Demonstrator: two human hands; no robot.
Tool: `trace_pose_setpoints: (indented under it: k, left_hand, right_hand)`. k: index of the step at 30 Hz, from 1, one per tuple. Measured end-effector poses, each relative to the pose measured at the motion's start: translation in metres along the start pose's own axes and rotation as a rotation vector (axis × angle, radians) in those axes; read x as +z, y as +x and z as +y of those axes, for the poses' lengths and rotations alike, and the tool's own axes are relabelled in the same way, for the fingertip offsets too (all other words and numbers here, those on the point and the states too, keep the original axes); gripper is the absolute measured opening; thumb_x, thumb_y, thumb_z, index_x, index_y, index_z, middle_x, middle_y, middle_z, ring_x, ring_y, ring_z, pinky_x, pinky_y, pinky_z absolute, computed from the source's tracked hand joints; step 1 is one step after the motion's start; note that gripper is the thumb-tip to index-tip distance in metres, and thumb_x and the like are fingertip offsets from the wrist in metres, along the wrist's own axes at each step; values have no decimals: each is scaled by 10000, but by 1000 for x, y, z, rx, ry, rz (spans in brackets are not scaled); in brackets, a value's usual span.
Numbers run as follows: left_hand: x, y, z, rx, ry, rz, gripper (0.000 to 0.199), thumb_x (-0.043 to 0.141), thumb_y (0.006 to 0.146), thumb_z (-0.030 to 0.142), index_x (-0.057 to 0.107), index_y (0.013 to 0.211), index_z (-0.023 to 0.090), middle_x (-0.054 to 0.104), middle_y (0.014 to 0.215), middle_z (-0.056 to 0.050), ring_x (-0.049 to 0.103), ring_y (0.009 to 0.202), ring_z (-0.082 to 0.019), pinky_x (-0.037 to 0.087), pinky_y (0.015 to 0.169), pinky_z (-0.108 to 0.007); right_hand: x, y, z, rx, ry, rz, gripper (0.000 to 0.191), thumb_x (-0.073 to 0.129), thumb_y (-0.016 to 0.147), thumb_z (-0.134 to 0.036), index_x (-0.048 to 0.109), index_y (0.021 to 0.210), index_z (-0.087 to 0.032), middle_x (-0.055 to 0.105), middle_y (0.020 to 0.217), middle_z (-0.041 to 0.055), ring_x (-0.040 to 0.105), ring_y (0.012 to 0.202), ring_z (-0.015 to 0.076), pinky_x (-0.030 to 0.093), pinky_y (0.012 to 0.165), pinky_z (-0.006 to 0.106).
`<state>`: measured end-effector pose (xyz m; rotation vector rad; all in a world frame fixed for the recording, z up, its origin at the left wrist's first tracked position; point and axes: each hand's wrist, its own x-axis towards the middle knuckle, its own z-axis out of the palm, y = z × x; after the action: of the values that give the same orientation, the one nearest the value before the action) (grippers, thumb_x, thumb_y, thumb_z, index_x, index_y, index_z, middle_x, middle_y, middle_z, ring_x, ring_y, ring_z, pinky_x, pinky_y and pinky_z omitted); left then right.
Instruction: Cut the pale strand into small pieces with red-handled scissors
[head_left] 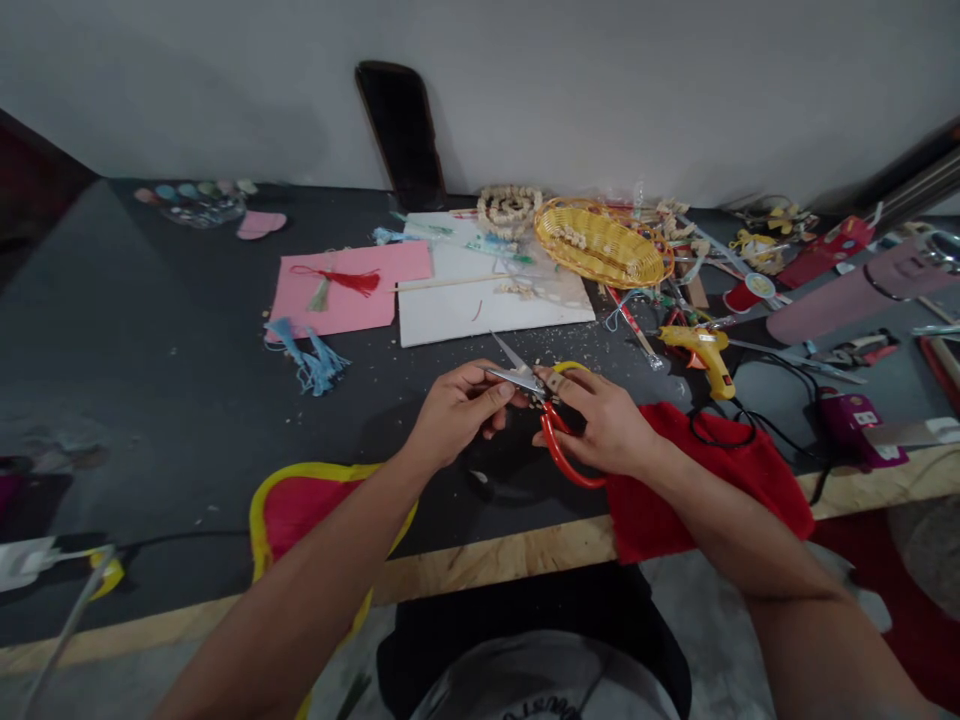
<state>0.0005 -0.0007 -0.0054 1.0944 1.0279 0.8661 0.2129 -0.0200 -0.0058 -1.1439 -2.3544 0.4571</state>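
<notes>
My right hand (604,420) is wrapped round the handles of a pair of scissors (556,450), one loop red and the other yellow. The two blades are parted and point up and to the left. Close against the blades, my left hand (461,410) has thumb and fingers pinched together. Whatever lies in that pinch is too small and too hidden to name. Small pale crumbs lie on the dark table around both hands. Beyond them is a white board (450,310) with a thin wooden stick across it. A red cloth (712,480) lies under my right forearm.
Pink sheets (337,290) carry a red tassel (352,280); blue tassels (309,358) lie nearby. A yellow woven basket (604,245), a glue gun (701,355) with its cord and a pink bottle (855,290) crowd the right. A phone (405,135) leans on the wall.
</notes>
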Motion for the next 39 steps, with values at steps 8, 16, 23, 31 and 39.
trace_pose_setpoints:
  k: [8, 16, 23, 31, 39]
  left_hand:
    - [-3, -3, 6, -10, 85, -33, 200, 667, 783, 336, 610, 760, 145, 707, 693, -32, 483, 408, -53, 348, 336, -149]
    - [-1, -6, 13, -81, 14, -117, 265, 681, 769, 394, 583, 744, 149, 687, 630, -25, 417, 345, -38, 282, 305, -147]
    - [-2, -3, 8, -99, -1, -116, 308, 708, 740, 425, 570, 773, 152, 688, 648, -22, 426, 343, -40, 259, 300, -152]
    - [-1, -3, 2, -5, 5, -70, 302, 673, 780, 432, 602, 831, 142, 702, 712, -40, 457, 379, -48, 322, 331, -164]
    - [1, -5, 5, 50, 153, -4, 232, 637, 789, 366, 642, 774, 134, 706, 703, -53, 484, 421, -63, 373, 382, -179]
  right_hand:
    - [-3, 1, 2, 43, -2, -54, 768, 659, 767, -600, 461, 1385, -190, 557, 1217, 141, 512, 1166, 293, 489, 997, 474]
    - [-2, 2, 4, -36, 44, -53, 798, 654, 780, -584, 391, 1429, -201, 566, 1232, 131, 490, 1179, 290, 454, 1028, 500]
    - [1, -1, 2, -45, -26, -8, 737, 623, 825, -539, 399, 1430, -183, 598, 1172, 144, 558, 1119, 282, 507, 971, 459]
    - [-1, 0, -2, -6, -7, -7, 695, 620, 832, -534, 438, 1392, -164, 595, 1211, 157, 574, 1129, 278, 513, 979, 439]
    - [-6, 1, -9, 38, 133, -34, 625, 628, 842, -500, 466, 1361, -191, 600, 1233, 146, 590, 1123, 267, 528, 951, 437]
